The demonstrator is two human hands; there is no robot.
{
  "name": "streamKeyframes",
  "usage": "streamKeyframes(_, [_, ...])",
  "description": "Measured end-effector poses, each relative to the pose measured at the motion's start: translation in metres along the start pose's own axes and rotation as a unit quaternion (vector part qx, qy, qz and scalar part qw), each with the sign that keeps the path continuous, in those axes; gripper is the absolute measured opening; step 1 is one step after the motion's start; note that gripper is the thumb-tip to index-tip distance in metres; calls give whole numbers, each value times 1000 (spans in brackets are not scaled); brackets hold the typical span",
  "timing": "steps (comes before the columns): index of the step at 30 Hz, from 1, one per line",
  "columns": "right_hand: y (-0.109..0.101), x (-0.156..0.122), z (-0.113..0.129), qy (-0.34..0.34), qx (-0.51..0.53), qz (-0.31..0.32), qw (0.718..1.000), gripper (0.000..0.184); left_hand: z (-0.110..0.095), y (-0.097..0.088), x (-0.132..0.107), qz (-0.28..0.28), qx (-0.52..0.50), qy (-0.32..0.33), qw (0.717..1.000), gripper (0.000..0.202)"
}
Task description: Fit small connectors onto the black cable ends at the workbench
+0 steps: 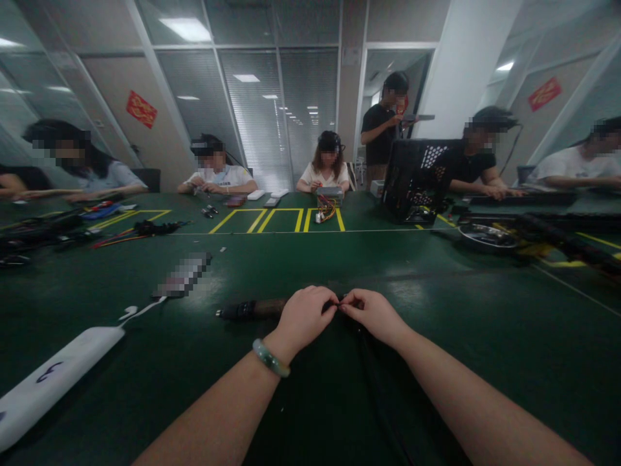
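My left hand (306, 316), with a green bangle (270, 358) at the wrist, has its fingers pinched together. Opposite it, my right hand (376, 316) is closed in a pinch too, and the fingertips of both nearly meet. Something small and dark may be between them, but I cannot make it out. Behind my left hand lies a dark, pen-shaped power tool (250, 309), like an electric screwdriver, its tip pointing left. My hands hide its other end. A dark cord (376, 388) runs from near my right hand toward the bottom of the view.
The green table (281, 259) bears yellow tape marks. A white power strip (63, 382) and a phone (184, 275) with a white cable lie left. Cables (155, 228) sit far left, a metal bowl (488, 236) right, a black computer case (412, 181) behind. Several people work around the table.
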State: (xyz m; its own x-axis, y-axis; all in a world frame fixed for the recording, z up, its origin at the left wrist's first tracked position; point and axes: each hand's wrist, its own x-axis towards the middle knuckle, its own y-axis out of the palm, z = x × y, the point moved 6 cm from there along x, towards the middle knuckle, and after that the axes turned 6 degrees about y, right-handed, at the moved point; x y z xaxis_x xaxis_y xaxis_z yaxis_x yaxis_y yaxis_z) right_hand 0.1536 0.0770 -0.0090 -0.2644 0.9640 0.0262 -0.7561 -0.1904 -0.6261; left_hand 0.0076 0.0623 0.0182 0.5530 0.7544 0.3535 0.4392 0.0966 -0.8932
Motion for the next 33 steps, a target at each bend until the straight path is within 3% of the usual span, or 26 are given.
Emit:
streamKeyframes(10, [-8,-5,5,17,-36,39,998,16,-2,-2,-1,4,-2,1,1000,13])
streamKeyframes(18, [-3,-1,-1,12,-1,21,1000,20,-2,-2,0,2,1,7,1000,15])
streamKeyframes(24, [-1,0,-3,15,3,8,1000,19,2,0,-1,7,8,-31,999,22])
streamKeyframes(33, [-9,-1,3,-27,-10,-44,999,17,1,-1,-1,-15,-3,-19,1000,11])
